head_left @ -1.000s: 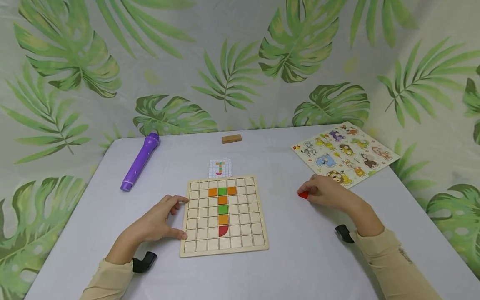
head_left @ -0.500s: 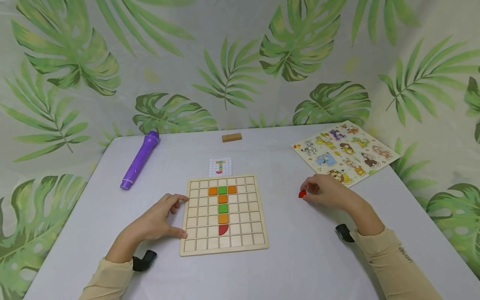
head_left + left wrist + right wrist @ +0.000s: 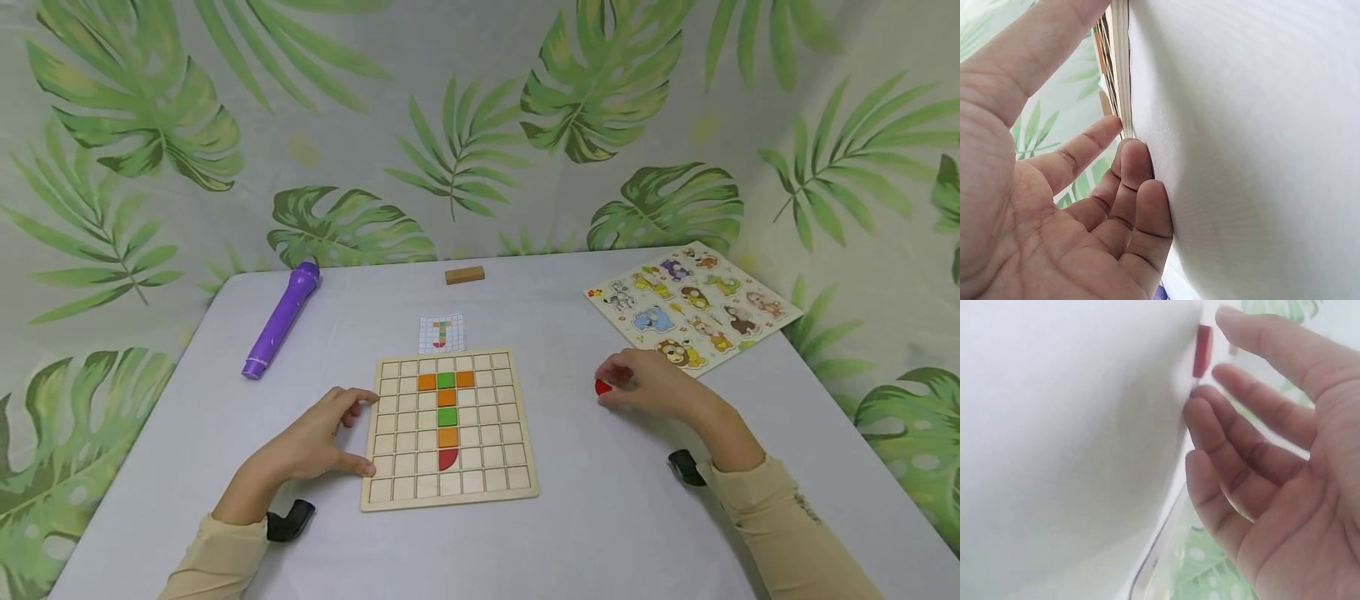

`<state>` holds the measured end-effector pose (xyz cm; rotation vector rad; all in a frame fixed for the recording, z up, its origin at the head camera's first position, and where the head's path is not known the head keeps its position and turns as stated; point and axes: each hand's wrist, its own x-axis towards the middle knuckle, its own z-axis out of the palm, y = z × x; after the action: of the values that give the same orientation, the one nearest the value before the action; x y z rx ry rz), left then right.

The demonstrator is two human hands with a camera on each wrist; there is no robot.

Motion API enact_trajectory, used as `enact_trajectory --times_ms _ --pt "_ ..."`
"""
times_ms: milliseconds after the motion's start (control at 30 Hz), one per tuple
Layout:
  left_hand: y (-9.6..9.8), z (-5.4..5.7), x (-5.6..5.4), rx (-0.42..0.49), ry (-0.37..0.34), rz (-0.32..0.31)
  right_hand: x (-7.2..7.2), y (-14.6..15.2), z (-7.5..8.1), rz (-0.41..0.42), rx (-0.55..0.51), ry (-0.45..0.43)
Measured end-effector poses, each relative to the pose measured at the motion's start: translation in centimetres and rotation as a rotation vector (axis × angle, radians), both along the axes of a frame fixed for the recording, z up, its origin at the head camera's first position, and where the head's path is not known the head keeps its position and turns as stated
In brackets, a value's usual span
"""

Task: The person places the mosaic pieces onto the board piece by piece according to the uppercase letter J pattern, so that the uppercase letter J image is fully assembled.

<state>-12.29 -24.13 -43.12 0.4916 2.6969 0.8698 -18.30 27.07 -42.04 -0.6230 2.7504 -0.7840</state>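
Observation:
In the head view a wooden grid board [image 3: 486,482] lies flat on the table, with orange and green square tiles [image 3: 446,398] set in a T shape and a red quarter-round tile [image 3: 447,459] below them. My left hand [image 3: 318,437] rests at the board's left edge, thumb and index finger spread against it. At the right, a loose red tile [image 3: 603,387] lies on the table by the fingertips of my right hand [image 3: 652,385]. The right wrist view shows that red tile [image 3: 1202,351] just beyond the parted thumb and index finger.
A small pattern card [image 3: 442,333] lies behind the board, and a wooden block [image 3: 465,275] sits at the back. A purple microphone-shaped tube [image 3: 281,321] lies at the left. An animal picture board [image 3: 690,308] lies at the back right, close to the right hand.
The loose red tile has turned slightly and more of it shows at the right fingertips, where thumb and index finger have parted. The left hand and the grid board stay in place.

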Motion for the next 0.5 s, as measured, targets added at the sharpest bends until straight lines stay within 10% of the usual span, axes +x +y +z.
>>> enact_trajectory --times_ms 500 --pt "-0.3 -0.4 -0.2 -0.012 -0.016 0.015 -0.3 -2.5 -0.5 0.064 -0.001 0.069"
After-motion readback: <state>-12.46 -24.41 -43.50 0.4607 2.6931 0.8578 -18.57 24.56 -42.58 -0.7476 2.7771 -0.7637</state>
